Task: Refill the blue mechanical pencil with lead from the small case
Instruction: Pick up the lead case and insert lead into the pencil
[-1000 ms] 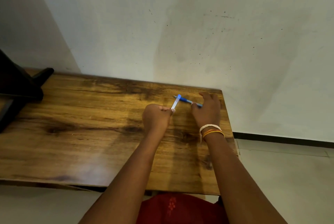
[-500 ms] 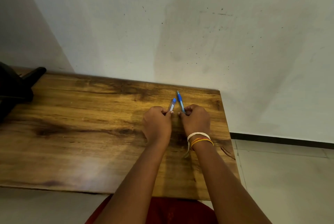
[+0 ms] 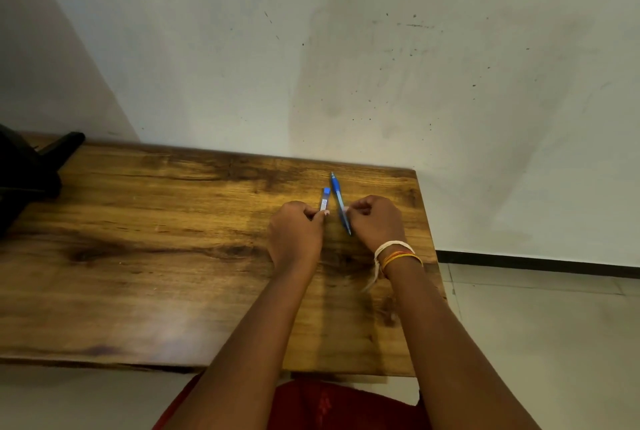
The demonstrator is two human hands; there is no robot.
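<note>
My left hand (image 3: 296,235) is closed around the lower end of the small lead case (image 3: 325,199), a slim clear tube with a blue cap that points away from me. My right hand (image 3: 375,223), with thread bands at the wrist, pinches the blue mechanical pencil (image 3: 339,201) near its middle. The pencil stands tilted, one end toward the wall and the other down by the heel of my hand. Case and pencil are side by side, a small gap apart, above the wooden table (image 3: 156,256).
A black object (image 3: 27,173) sits at the table's far left edge. A white, speckled wall runs right behind the table. The table's right edge (image 3: 427,239) is just beside my right hand, with tiled floor beyond it.
My right hand picked the pencil up from lying flat and swung it toward the case. Both hands have drawn together, and the pencil's lower end now shows beneath my right hand.
</note>
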